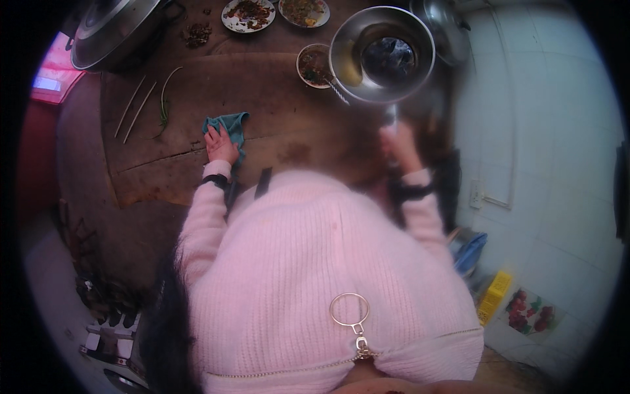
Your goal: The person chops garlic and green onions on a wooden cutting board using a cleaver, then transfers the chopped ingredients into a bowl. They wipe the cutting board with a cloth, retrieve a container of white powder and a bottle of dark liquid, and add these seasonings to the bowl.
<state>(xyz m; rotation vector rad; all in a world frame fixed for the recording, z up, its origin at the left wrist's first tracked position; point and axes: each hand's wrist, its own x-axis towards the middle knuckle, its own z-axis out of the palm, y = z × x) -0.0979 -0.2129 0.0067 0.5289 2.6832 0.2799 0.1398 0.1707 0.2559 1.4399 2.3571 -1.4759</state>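
Note:
My left hand presses on a teal cloth lying bunched on the brown tabletop. My right hand, slightly blurred, grips the handle of a steel pan that holds dark liquid. The pan's rim partly overlaps a bowl of reddish food, where a twisted utensil handle sticks out. To the left of the cloth lie a pair of chopsticks and a green-ended vegetable stalk.
Two plates of food, one with dark scraps and one with mixed food, stand at the far edge beside a small heap of scraps. A large lidded pot is far left, a metal lid far right, near the tiled wall.

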